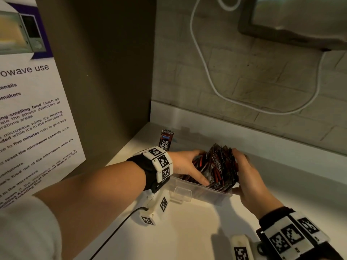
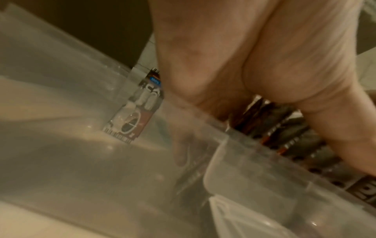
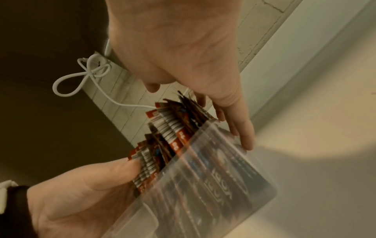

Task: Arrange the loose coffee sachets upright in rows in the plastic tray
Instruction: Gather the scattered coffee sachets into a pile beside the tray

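Note:
A thick stack of dark red-and-black coffee sachets (image 1: 219, 166) stands upright in the clear plastic tray (image 1: 202, 194) on the white counter. My left hand (image 1: 199, 166) presses flat against the stack's left side, with its thumb (image 3: 122, 167) on the sachet tops. My right hand (image 1: 239, 169) lies against the stack's right side, and its straight fingers (image 3: 244, 128) run down the tray's end wall. The sachets (image 3: 168, 128) fan out between the two hands. One single sachet (image 1: 166, 139) stands apart behind my left wrist; the left wrist view shows this sachet (image 2: 138, 111) through clear plastic.
A dark cabinet wall with a microwave notice (image 1: 32, 119) closes off the left. A white cable (image 1: 206, 72) hangs on the tiled back wall. A dispenser (image 1: 293, 21) is mounted above on the right. Bare white counter (image 1: 187, 231) lies in front of the tray.

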